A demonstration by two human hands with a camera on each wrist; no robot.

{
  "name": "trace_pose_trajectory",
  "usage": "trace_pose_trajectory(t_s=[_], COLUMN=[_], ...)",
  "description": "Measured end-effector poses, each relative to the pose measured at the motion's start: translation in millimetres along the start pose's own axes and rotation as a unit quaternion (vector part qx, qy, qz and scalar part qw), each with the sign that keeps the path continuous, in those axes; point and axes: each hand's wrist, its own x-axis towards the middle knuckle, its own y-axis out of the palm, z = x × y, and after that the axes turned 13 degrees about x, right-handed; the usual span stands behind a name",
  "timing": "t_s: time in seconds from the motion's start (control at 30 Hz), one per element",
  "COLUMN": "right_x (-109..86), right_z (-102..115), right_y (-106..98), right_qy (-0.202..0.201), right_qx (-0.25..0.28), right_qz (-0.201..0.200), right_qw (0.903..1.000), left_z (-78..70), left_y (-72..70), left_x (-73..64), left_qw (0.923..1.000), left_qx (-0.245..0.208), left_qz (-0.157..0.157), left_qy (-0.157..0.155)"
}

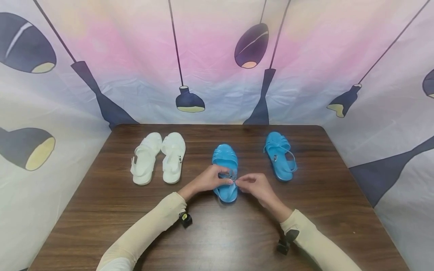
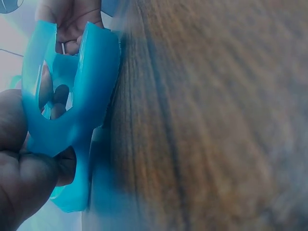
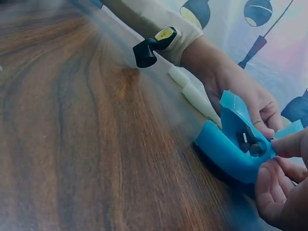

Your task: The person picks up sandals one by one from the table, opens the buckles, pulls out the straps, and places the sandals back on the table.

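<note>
A blue sandal (image 1: 225, 153) lies on the table with its toe pointing away from me, between my two hands. My left hand (image 1: 207, 179) reaches over its left side and grips the strap close to the small metal buckle (image 1: 232, 175). From the other side, my right hand (image 1: 256, 186) pinches the strap by the buckle between thumb and fingertips. In the left wrist view the heel of the blue sandal (image 2: 98, 72) faces the camera, with fingers showing through its openings. The right wrist view shows both hands meeting at the ankle strap (image 3: 263, 147).
The other blue sandal (image 1: 280, 165) lies farther right, its strap looped out to the side. At the left, a white sandal (image 1: 144, 165) stands beside its white mate (image 1: 172, 169). A patterned cloth (image 1: 217, 101) hangs behind the wooden table (image 1: 217, 241).
</note>
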Motion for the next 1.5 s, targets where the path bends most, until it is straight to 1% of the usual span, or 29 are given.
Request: trace_pose_trajectory(t_s=[0.13,0.33,0.67,0.8,0.93,1.17,1.33,1.5], right_x=[-0.3,0.5,-0.3,-1.6,-0.8,3.9,3.6,-0.4], right_z=[1.5,-0.3,-6.5,-7.1,-7.0,-5.6,-3.5,-0.6], right_y=[0.2,2.8,6.2,7.4,8.0,9.6,11.9,13.5], right_qy=[0.001,-0.01,-0.018,-0.009,0.009,0.048,0.052,0.056], right_qx=[-0.022,-0.037,-0.006,-0.007,-0.004,0.046,0.074,0.089], right_qz=[0.0,-0.015,-0.026,-0.034,-0.042,-0.029,-0.022,-0.016], right_qw=[0.9998,0.9991,0.9995,0.9993,0.9991,0.9973,0.9957,0.9943], left_z=[0.2,-0.4,-0.7,-0.5,-0.5,-0.9,0.5,0.0], left_y=[-0.2,-0.5,0.1,1.2,1.7,0.7,1.2,0.2], left_x=[-0.3,-0.8,-2.1,-1.8,-1.1,-1.2,-0.6,-1.0], left_qw=[1.0,1.0,0.9999,0.9998,0.9998,0.9999,0.9999,0.9998], left_qx=[0.0,0.002,0.007,0.013,0.016,0.009,0.003,0.011], left_qz=[-0.004,-0.005,-0.009,-0.011,-0.012,-0.015,-0.014,-0.016], left_qy=[0.0,-0.004,-0.003,-0.007,-0.006,0.001,0.006,0.002])
